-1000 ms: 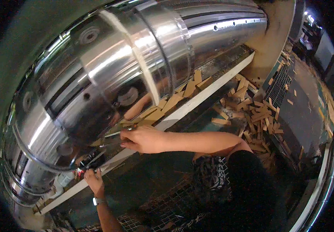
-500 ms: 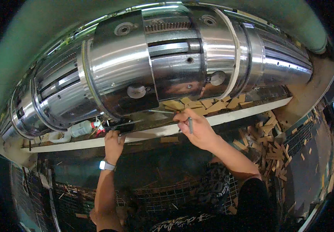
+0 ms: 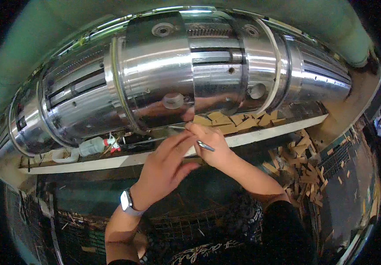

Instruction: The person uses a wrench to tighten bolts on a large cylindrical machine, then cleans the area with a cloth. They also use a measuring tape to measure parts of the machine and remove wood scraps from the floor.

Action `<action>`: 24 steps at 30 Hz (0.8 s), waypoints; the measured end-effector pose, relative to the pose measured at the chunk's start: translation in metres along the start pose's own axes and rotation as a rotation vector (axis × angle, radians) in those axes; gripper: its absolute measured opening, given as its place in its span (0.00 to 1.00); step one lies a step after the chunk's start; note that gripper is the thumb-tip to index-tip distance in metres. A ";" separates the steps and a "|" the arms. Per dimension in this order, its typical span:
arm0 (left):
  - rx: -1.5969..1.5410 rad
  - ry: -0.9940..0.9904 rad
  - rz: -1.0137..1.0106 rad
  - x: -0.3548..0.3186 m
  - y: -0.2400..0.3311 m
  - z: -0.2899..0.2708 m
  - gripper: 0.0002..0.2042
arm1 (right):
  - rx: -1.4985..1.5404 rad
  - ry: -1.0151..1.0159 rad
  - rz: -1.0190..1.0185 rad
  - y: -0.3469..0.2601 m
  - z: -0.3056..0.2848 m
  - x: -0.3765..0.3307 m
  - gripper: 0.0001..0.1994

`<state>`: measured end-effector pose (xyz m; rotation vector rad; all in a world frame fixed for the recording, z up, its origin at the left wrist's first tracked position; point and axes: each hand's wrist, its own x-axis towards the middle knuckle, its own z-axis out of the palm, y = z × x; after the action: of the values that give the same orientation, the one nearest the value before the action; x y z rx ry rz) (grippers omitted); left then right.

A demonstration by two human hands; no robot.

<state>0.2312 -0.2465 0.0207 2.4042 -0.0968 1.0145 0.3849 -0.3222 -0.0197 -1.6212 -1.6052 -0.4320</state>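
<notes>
My right hand point(image 3: 212, 143) is closed around a slim metal rod-like tool point(image 3: 206, 146). Its thin end pokes out past my fingers toward the left, just below the big steel cylinder point(image 3: 155, 66); its thicker end shows under my palm. I cannot make out the tool's exact kind. Close beside it is my left hand point(image 3: 166, 161), fingers stretched toward the right hand and thumb apart, holding nothing that shows. Its fingertips overlap the right hand in view, so whether they touch is unclear. Round recesses and a seam mark the cylinder above both hands.
A pale ledge point(image 3: 261, 135) runs below the cylinder. On it lie cardboard scraps point(image 3: 225, 121), a spray bottle point(image 3: 92, 146) with a red and white head and a white container point(image 3: 65, 155). More cardboard pieces point(image 3: 303, 170) are heaped lower right. A green guard point(image 3: 18, 75) curves overhead.
My left hand has left the ledge near the spray bottle and come up and right beside my right hand. The right hand has shifted slightly left, still gripping the rod-like tool, now tilted differently.
</notes>
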 end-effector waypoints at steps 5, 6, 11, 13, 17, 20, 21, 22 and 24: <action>0.260 -0.042 0.314 0.025 -0.013 0.002 0.19 | 0.223 -0.014 -0.085 -0.002 0.010 0.006 0.16; 0.267 -0.016 0.328 0.025 -0.012 0.008 0.17 | 0.217 0.008 -0.079 0.005 0.015 0.000 0.16; 0.278 0.134 0.297 0.020 -0.017 0.030 0.14 | 0.362 0.132 0.010 0.010 0.025 -0.009 0.22; 0.302 0.200 0.290 0.021 -0.016 0.035 0.14 | 0.355 0.204 0.005 0.011 0.033 -0.011 0.24; 0.306 0.288 0.256 0.020 -0.019 0.044 0.13 | 0.441 0.302 0.084 0.005 0.035 -0.012 0.17; 0.321 0.370 0.202 0.023 -0.019 0.054 0.12 | 0.407 0.317 0.084 0.006 0.039 -0.012 0.16; 0.334 0.404 0.181 0.024 -0.019 0.057 0.12 | 0.429 0.303 0.085 0.005 0.038 -0.011 0.16; 0.317 0.456 0.186 0.025 -0.019 0.061 0.10 | 0.451 0.290 0.085 0.003 0.036 -0.010 0.16; 0.322 0.564 0.152 0.026 -0.017 0.067 0.09 | 0.481 0.329 0.077 -0.002 0.033 -0.008 0.13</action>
<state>0.2974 -0.2613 -0.0083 2.3038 0.0948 1.8610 0.3726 -0.3040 -0.0455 -1.1736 -1.2723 -0.2313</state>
